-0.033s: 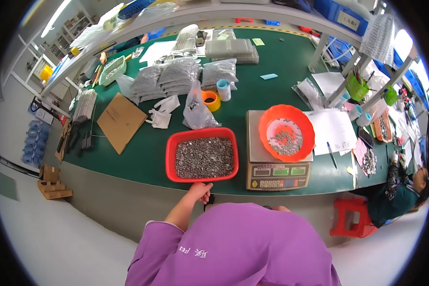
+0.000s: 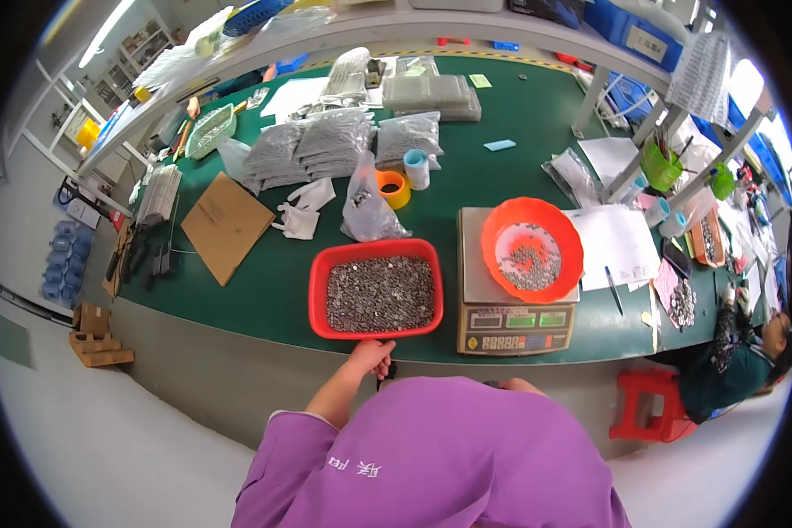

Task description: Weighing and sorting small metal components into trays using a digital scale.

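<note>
My left hand point(image 2: 372, 356) is at the table's front edge, just below the near rim of a red plastic tub point(image 2: 376, 333). Its fingers are curled in; whether they hold anything is hidden. Small grey metal pieces point(image 2: 380, 293) fill much of the tub. My right hand is out of sight behind my purple shirt; only a bit of that arm shows. Right of the tub stands a digital scale point(image 2: 515, 328) with lit green displays. An orange scalloped bowl point(image 2: 569, 231) with more small metal pieces sits on its plate.
Behind the tub lie a plastic bag point(image 2: 371, 211), white gloves point(image 2: 301, 209), an orange tape roll point(image 2: 399, 195) and stacked bags of parts point(image 2: 334, 139). Cardboard point(image 2: 227, 227) lies left; papers and a pen point(image 2: 613, 290) right. A shelf crosses above. A co-worker point(image 2: 730, 370) sits far right.
The whole scene shifts very slightly in the picture. My left hand's fingers look a little more curled below the tub; the tub and scale keep their places on the table.
</note>
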Demonstrator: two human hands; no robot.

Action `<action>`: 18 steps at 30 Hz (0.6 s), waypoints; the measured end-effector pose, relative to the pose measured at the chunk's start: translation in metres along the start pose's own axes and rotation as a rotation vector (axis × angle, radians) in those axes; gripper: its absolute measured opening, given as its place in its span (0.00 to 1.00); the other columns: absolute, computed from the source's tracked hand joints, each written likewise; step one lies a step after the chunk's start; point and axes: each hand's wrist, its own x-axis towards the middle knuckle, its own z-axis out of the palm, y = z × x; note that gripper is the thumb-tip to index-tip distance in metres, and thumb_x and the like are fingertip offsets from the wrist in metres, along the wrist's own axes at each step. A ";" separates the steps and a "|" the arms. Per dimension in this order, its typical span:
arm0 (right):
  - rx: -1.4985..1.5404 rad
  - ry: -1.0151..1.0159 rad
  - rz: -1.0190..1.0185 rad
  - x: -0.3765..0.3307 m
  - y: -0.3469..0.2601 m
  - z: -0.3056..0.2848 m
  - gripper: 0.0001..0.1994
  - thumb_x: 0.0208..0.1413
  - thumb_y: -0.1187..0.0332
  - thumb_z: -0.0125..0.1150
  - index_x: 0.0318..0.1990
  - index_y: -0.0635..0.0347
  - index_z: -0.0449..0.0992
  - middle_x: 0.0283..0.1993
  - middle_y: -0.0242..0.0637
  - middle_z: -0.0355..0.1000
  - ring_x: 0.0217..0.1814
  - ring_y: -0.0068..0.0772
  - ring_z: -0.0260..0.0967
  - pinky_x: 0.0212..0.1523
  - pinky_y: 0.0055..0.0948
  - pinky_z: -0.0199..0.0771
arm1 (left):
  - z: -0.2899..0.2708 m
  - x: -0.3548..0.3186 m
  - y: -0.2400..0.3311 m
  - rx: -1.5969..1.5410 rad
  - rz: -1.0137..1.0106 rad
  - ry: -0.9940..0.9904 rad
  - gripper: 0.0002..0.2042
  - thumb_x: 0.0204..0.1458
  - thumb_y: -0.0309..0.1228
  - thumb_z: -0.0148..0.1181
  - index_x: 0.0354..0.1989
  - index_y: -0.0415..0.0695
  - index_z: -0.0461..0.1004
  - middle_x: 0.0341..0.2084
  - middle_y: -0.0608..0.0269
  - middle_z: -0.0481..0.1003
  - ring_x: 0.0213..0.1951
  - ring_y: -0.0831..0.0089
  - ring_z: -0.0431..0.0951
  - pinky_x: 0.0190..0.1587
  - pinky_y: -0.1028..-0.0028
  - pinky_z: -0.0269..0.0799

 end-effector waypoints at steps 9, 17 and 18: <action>-0.083 -0.282 -0.618 0.037 -0.201 -0.025 0.31 0.40 0.81 0.53 0.57 0.55 0.59 0.52 0.42 0.64 0.55 0.36 0.61 0.54 0.28 0.60 | -0.014 -0.085 0.040 0.378 0.321 0.040 0.16 0.52 0.43 0.49 0.27 0.42 0.72 0.20 0.60 0.73 0.26 0.70 0.75 0.31 0.71 0.68; -0.249 0.339 -0.642 0.124 -0.223 -0.015 0.26 0.38 0.72 0.58 0.51 0.57 0.65 0.52 0.42 0.62 0.52 0.44 0.61 0.50 0.35 0.65 | -0.122 -0.084 0.032 0.300 0.959 1.037 0.11 0.45 0.26 0.55 0.38 0.39 0.67 0.35 0.56 0.70 0.40 0.62 0.71 0.43 0.68 0.66; -0.319 0.487 -0.661 0.131 -0.226 -0.004 0.25 0.38 0.71 0.58 0.50 0.56 0.66 0.50 0.43 0.63 0.50 0.45 0.62 0.49 0.37 0.65 | -0.131 -0.076 0.029 0.297 0.854 0.934 0.19 0.40 0.27 0.58 0.43 0.39 0.64 0.44 0.50 0.66 0.47 0.53 0.65 0.50 0.62 0.61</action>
